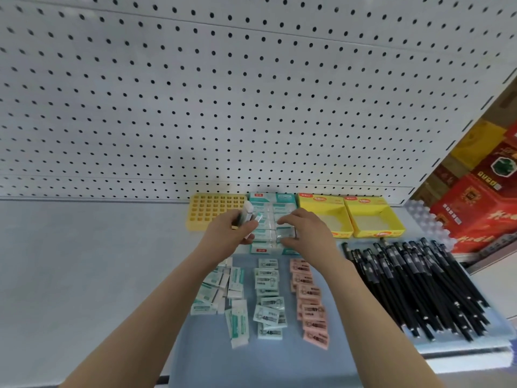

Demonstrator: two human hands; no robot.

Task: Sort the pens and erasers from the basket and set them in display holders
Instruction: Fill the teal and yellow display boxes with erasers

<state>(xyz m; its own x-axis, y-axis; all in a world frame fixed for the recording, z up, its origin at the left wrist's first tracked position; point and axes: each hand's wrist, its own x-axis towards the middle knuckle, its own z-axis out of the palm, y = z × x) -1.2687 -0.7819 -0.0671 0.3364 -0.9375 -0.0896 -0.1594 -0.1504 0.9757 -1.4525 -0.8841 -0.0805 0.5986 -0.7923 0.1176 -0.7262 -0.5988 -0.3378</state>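
Note:
My left hand (233, 228) grips a small stack of white-and-teal erasers (247, 217) above the left side of the teal eraser display box (285, 198). My right hand (303, 228) pinches one wrapped eraser (285, 233) down in that box, among rows of the same kind. Loose white-teal erasers (221, 289), mint erasers (268, 301) and pink erasers (310, 303) lie in three columns on the shelf below the box. A heap of black pens (414, 281) lies at the right. A yellow pen holder with square holes (215, 208) stands left of the box.
Two yellow display boxes (335, 217) (375, 219) stand right of the teal one. A white holed holder (428, 222) sits at the shelf's right end beside red cartons (475, 208). White pegboard (223, 93) backs the grey shelf (84, 261).

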